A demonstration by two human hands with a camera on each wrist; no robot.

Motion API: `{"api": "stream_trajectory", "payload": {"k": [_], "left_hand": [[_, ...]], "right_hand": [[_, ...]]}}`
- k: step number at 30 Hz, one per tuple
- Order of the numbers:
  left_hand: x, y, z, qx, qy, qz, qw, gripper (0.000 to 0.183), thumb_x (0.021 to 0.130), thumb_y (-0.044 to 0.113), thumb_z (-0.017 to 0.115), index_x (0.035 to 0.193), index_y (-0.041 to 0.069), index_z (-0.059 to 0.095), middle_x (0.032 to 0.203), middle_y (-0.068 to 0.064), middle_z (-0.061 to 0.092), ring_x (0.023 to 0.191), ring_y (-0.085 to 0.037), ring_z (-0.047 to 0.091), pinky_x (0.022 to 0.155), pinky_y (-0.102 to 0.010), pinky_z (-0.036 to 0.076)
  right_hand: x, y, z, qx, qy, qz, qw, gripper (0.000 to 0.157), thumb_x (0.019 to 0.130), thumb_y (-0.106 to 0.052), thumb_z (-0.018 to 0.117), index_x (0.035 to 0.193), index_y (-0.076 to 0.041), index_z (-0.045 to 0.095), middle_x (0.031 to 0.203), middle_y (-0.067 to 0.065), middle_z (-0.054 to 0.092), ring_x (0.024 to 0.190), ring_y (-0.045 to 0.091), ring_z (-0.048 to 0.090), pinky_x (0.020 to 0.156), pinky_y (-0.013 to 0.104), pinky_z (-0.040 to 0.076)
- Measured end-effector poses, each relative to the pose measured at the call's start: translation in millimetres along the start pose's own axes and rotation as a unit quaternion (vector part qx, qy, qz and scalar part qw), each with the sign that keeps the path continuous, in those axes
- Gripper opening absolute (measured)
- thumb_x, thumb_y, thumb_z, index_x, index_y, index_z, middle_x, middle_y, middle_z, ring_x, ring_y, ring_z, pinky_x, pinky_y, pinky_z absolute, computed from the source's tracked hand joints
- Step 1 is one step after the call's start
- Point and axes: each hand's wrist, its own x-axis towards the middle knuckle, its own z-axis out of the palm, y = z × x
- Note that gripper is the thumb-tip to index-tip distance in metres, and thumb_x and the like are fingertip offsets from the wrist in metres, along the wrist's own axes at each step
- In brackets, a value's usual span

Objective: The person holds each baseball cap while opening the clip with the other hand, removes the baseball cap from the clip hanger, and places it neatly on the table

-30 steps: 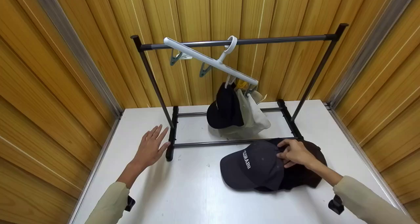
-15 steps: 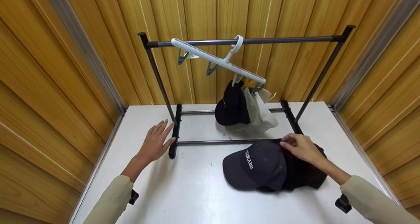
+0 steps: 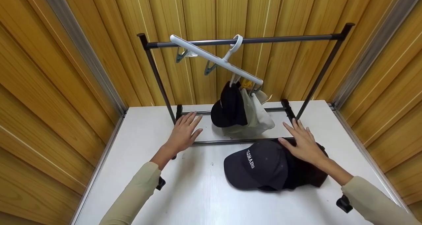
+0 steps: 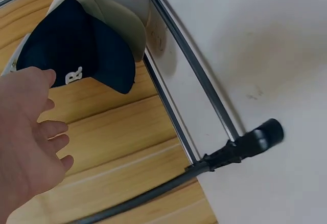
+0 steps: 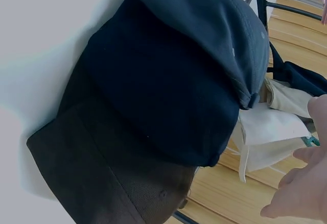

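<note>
My left hand hovers with spread fingers over the left part of the rack base, holding nothing. Above the pile of caps, my right hand has its fingers extended and apart from the fabric. A dark navy cap with white lettering lies at the front of that pile, a navy cap behind it and a dark brown cap behind that. From a white clip hanger hang a black-looking cap, a grey-green cap and a white one, clipped at its lower right end.
The hanger hooks over the top bar of a dark metal rack and tilts down to the right. Grey clips on its left half hold nothing. Wood-look panels enclose the white table on the back and sides.
My left hand has moved right, over the rack base. The right hand has lifted off the caps, its pinched fingers spreading out. The caps stay in place.
</note>
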Motion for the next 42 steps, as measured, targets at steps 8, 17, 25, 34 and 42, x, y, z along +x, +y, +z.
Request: {"api": "stream_trajectory", "payload": {"k": [8,17,25,34,42], "left_hand": [[27.4,16.6,2.0,0.088,-0.025,0.061,0.9939,0.044,0.107,0.032,0.052,0.142,0.006,0.058,0.146,-0.018,0.059,0.139,-0.035,0.051,0.115,-0.055,0.04],[79.3,28.6,-15.6,0.026,-0.049,0.005,0.9985,0.048,0.109,0.035,0.048,0.146,0.005,0.053,0.144,-0.017,0.059,0.137,-0.036,0.052,0.113,-0.059,0.04],[145.0,45.4,-22.9,-0.323,-0.005,-0.123,0.9384,0.054,0.111,0.027,0.042,0.159,0.005,0.034,0.16,-0.02,0.042,0.149,-0.033,0.04,0.124,-0.045,0.031],[170.6,71.2,-27.2,-0.504,0.031,-0.13,0.8533,0.047,0.111,0.021,0.042,0.155,0.003,0.042,0.16,-0.012,0.045,0.15,-0.025,0.04,0.123,-0.037,0.034],[169.1,75.2,-26.4,-0.526,0.062,-0.12,0.8397,0.036,0.109,0.012,0.047,0.141,-0.001,0.057,0.133,-0.016,0.065,0.108,-0.015,0.059,0.087,-0.023,0.047]], "right_hand": [[3.7,3.3,4.1,-0.005,-0.008,0.007,1.0,0.066,0.102,-0.037,0.06,0.153,0.0,0.043,0.161,0.04,0.018,0.152,0.058,0.013,0.118,0.075,0.013],[23.5,-6.1,23.5,-0.015,-0.016,-0.01,1.0,0.061,0.102,-0.033,0.061,0.15,0.002,0.046,0.156,0.043,0.026,0.149,0.06,0.021,0.117,0.075,0.019],[33.5,-33.2,23.1,-0.013,0.0,-0.038,0.999,0.057,0.102,-0.028,0.062,0.148,0.002,0.049,0.154,0.039,0.036,0.143,0.057,0.036,0.116,0.07,0.03],[53.9,-67.7,23.4,0.014,0.012,-0.058,0.998,0.052,0.102,-0.023,0.062,0.145,0.005,0.051,0.145,0.032,0.053,0.135,0.052,0.048,0.112,0.065,0.038],[85.7,-84.7,37.2,0.094,0.073,-0.072,0.99,0.045,0.1,-0.014,0.064,0.138,0.008,0.055,0.128,0.027,0.064,0.118,0.042,0.062,0.1,0.055,0.05]]}}
